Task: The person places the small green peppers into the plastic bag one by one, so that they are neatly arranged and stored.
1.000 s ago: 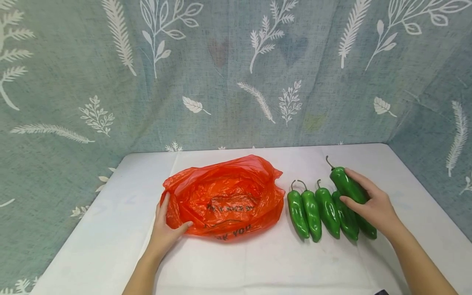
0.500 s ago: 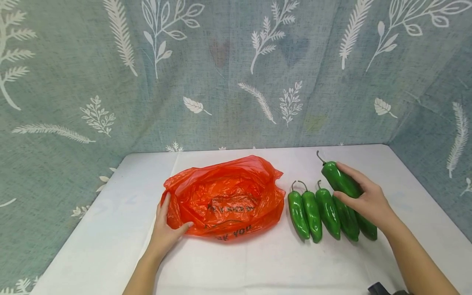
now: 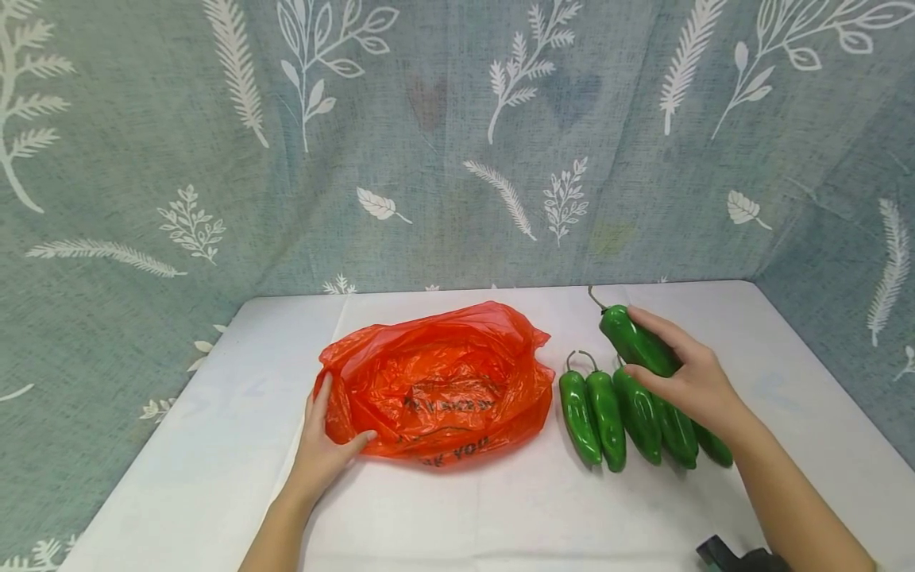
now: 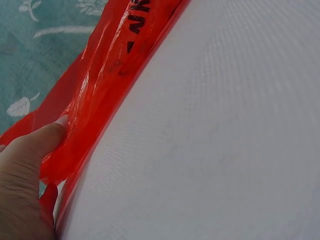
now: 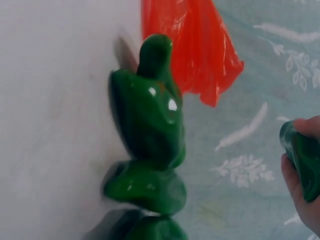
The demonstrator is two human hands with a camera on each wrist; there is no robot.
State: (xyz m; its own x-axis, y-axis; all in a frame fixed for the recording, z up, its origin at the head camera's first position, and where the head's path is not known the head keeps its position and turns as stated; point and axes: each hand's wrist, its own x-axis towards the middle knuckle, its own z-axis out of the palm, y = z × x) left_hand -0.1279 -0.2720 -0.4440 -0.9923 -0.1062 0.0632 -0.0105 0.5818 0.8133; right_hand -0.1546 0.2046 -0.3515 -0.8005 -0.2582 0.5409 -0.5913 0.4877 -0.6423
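A red plastic bag (image 3: pixel 493 316) with dark lettering lies on the white table, its wide mouth facing up toward the head camera. At its left end, my left hand (image 3: pixel 320 451) holds the bag's edge, thumb at the front and fingers at the side; in the left wrist view the thumb lies against the red plastic (image 4: pixel 95 105). My right hand (image 3: pixel 692 380) grips a green chili pepper (image 3: pixel 639 342) between thumb and fingers, its stem pointing up and left. The held pepper (image 5: pixel 306 162) is raised above a row of several similar peppers (image 3: pixel 606 417), partly covering some of them.
The row of peppers lies just right of the bag, stems toward the back. A leaf-patterned grey-green curtain (image 3: pixel 429 199) hangs behind the white table (image 3: pixel 543 524) and at its sides. Under my right forearm a dark object (image 3: pixel 736 558) shows at the lower edge.
My right hand has carried the gripped pepper left and slightly toward the back, now above the middle of the row. The left hand and the bag have stayed in place.
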